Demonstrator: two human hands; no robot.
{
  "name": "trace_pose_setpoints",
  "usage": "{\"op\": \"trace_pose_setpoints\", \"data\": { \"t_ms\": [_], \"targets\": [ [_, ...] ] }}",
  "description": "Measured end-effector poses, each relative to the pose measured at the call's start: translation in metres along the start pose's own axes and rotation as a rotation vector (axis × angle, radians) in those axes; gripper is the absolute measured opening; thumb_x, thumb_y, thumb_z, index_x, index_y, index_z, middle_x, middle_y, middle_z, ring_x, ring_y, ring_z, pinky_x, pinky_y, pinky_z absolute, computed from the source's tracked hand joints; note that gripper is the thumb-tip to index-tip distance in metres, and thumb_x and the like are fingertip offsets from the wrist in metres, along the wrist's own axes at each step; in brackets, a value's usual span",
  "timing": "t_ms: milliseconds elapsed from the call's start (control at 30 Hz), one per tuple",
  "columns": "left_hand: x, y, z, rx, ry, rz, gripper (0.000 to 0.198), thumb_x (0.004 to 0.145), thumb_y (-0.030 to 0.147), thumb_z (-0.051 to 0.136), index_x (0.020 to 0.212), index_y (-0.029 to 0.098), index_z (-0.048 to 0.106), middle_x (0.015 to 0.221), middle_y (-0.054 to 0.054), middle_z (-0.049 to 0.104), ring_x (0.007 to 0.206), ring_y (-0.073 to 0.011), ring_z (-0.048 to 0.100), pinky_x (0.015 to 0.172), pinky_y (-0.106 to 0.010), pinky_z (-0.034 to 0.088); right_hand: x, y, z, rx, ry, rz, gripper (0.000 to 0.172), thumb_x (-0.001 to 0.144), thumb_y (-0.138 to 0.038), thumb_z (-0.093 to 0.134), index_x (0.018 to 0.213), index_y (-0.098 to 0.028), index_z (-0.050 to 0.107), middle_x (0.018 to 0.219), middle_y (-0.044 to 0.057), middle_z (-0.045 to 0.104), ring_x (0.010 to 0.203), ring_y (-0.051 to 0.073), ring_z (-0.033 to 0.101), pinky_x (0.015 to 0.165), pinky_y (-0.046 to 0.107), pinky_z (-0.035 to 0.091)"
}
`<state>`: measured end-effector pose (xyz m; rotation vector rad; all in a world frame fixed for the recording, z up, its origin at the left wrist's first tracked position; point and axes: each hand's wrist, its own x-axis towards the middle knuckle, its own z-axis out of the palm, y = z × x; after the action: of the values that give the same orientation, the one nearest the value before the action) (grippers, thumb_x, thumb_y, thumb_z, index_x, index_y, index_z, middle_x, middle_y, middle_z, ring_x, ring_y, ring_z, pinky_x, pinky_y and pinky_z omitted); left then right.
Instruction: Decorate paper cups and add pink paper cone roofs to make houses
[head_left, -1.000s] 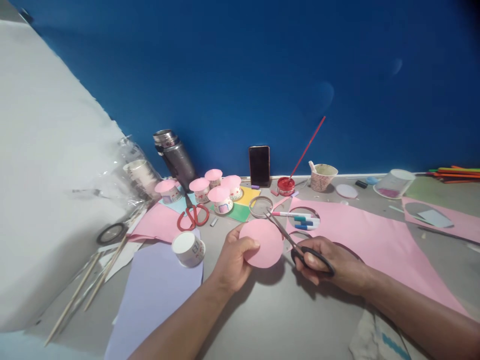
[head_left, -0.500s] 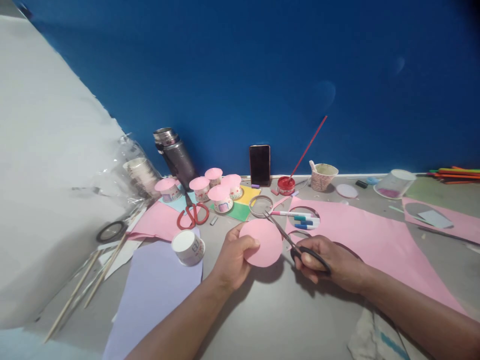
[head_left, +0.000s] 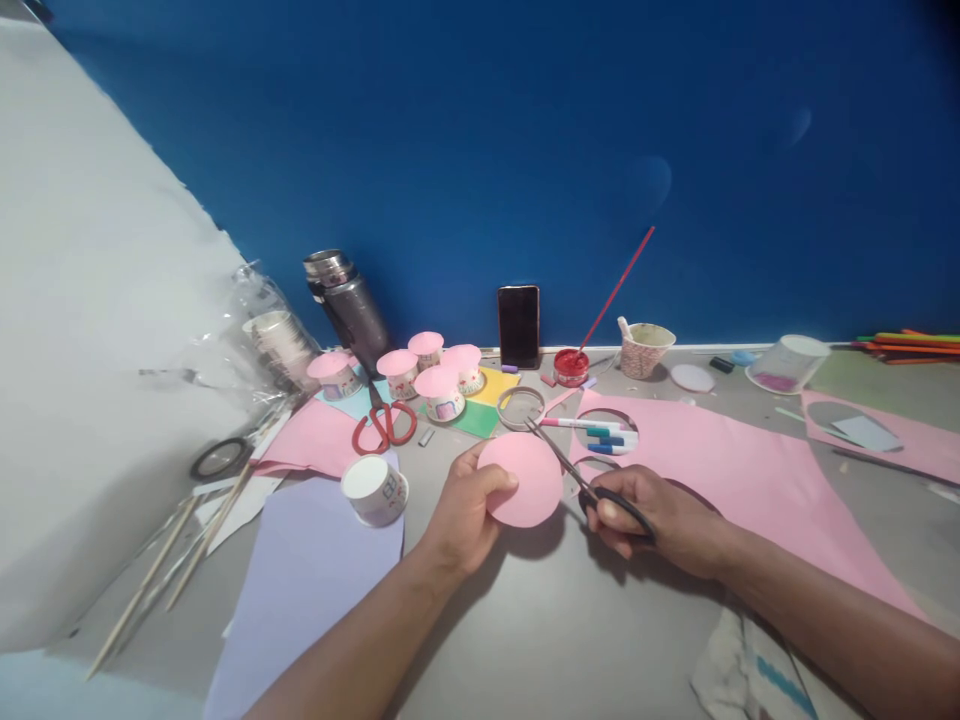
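Observation:
My left hand [head_left: 469, 510] pinches a pink paper circle [head_left: 529, 485] at its left side, thumb on top. Black-handled scissors [head_left: 574, 462] are gripped in my right hand [head_left: 649, 515], their blades slightly parted and pointing up-left by the circle's upper right edge. Just beyond the blades lies a clear ring of tape [head_left: 521, 408]. To the right spreads a large pink sheet [head_left: 727, 460] with round holes cut in it, several markers [head_left: 611, 440] lying in one hole. A white paper cup [head_left: 375, 490] with drawings stands left of my left hand.
Several small cups with pink paper tops [head_left: 439, 385] stand behind, near red-handled scissors [head_left: 386, 425] and a dark flask [head_left: 349, 310]. A phone [head_left: 518, 325] leans on the blue wall beside a red paint pot [head_left: 571, 368]. Purple paper [head_left: 307, 590] and wooden sticks [head_left: 146, 585] lie left.
Both hands, the circle and the scissors hold almost the same pose. The whole view has shifted very slightly.

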<state>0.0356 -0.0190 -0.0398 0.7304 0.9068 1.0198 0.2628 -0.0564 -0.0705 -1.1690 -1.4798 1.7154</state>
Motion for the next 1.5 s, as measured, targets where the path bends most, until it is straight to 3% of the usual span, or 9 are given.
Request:
{"op": "trace_pose_setpoints", "data": {
  "t_ms": [400,767,1233,1500],
  "targets": [
    [0.0,0.0,-0.001,0.0,-0.006,-0.006,0.033,0.052,0.016,0.073,0.085,0.013,0.076,0.077,-0.005,0.074,0.061,-0.0149,0.059,0.058,-0.026,0.045,-0.001,-0.002,0.001,-0.041,0.042,0.021,0.064,0.079,-0.079,0.072,0.064,-0.019,0.056,0.054,0.0,0.056,0.053,0.011,0.04,0.053,0.028,0.029],
    [0.001,0.001,-0.001,0.018,0.011,-0.015,0.029,0.051,0.017,0.073,0.079,0.014,0.074,0.067,0.0,0.064,0.061,-0.0142,0.055,0.058,-0.026,0.044,-0.002,-0.005,0.001,-0.1,0.025,0.06,0.068,0.077,-0.084,0.068,0.067,-0.019,0.056,0.057,0.0,0.057,0.053,0.01,0.04,0.053,0.026,0.029],
    [0.003,0.0,0.0,0.016,0.027,-0.024,0.037,0.049,0.017,0.073,0.085,0.013,0.076,0.068,-0.001,0.065,0.062,-0.0149,0.055,0.057,-0.026,0.045,-0.003,-0.015,0.005,-0.161,0.07,0.101,0.05,0.079,-0.064,0.07,0.063,-0.02,0.052,0.056,-0.001,0.056,0.055,0.012,0.043,0.055,0.026,0.036],
    [0.002,-0.001,-0.001,0.023,0.026,-0.024,0.036,0.051,0.017,0.073,0.087,0.013,0.076,0.069,-0.001,0.066,0.061,-0.0151,0.057,0.056,-0.026,0.045,-0.003,-0.014,0.005,-0.165,0.069,0.103,0.049,0.08,-0.064,0.069,0.066,-0.02,0.055,0.057,0.001,0.06,0.055,0.012,0.044,0.054,0.026,0.034]
  ]
}}
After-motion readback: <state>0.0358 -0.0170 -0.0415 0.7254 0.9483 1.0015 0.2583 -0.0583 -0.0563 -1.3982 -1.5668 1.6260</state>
